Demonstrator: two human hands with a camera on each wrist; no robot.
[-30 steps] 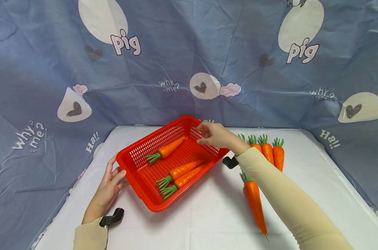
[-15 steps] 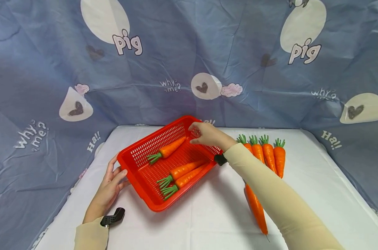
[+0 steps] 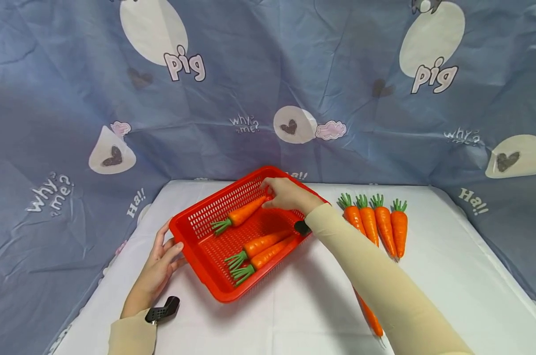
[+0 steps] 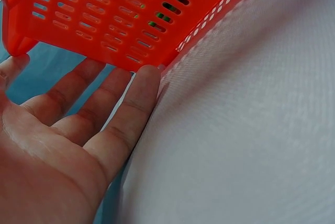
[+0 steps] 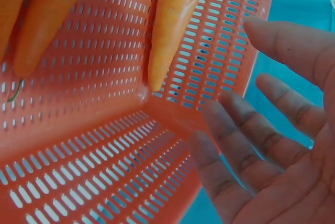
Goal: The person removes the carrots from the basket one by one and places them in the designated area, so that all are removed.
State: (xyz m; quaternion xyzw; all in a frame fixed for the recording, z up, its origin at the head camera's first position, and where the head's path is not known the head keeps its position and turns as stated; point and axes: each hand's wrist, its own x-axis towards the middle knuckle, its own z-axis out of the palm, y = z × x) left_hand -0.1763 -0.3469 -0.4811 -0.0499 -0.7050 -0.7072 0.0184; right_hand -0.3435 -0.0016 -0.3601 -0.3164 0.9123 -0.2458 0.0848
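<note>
A red plastic basket (image 3: 203, 277) with slotted walls sits slanted on the table. My left hand (image 3: 154, 271) holds its left end, thumb at the rim; in the left wrist view several fingertips touch the outer wall's lower edge. Inside lie three orange carrots with green tops: one carrot (image 3: 243, 213) by the far wall, and a pair of carrots (image 3: 268, 251) along the near side. Over the basket's far right part hovers my right hand (image 3: 290, 194), fingers loosely bent and apart, holding nothing. Near its fingertips is the far carrot's thin end; in the right wrist view a gap separates them.
Several carrots (image 3: 385, 229) lie side by side on the white tablecloth (image 3: 450, 276) at the right. Another carrot (image 3: 370, 318) lies nearer, partly hidden by the right sleeve (image 3: 370, 276). A blue printed cloth (image 3: 259, 74) hangs behind the table.
My right hand has moved left across the basket, toward the far carrot's tip. The left hand keeps its place at the basket's end. The carrots in the basket stay put.
</note>
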